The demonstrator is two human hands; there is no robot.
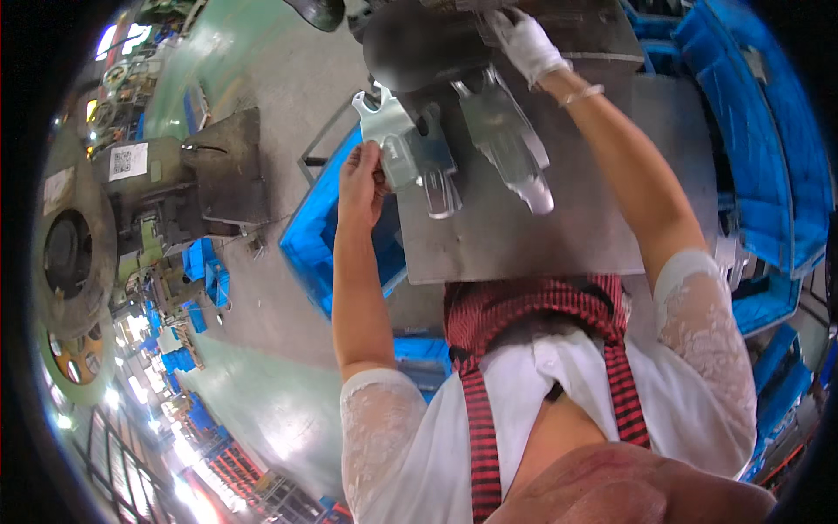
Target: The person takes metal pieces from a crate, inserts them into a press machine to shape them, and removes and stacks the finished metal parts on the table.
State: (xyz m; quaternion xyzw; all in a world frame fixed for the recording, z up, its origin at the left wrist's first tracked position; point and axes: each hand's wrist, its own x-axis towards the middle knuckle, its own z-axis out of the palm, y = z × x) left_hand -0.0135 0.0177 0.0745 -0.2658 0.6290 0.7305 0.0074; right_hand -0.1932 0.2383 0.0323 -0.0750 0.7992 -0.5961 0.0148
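Pinched in the bare left hand [360, 179], a stamped metal part [410, 153] sits mid-frame over the steel table [567, 236], while the gloved right hand [524, 42] reaches into the press [436, 44] at top, grip unclear; a second part [511, 153] lies on the table, nothing binned yet.

Steel table [559, 236] (stamped metal parts [511, 148])

— What sort of place is this?
— A metalworking factory: heavy press machines [175, 188] stand on a concrete floor [297, 79], blue plastic crates [768, 131] surround a steel worktable [532, 244] with stamped metal parts [506, 140].
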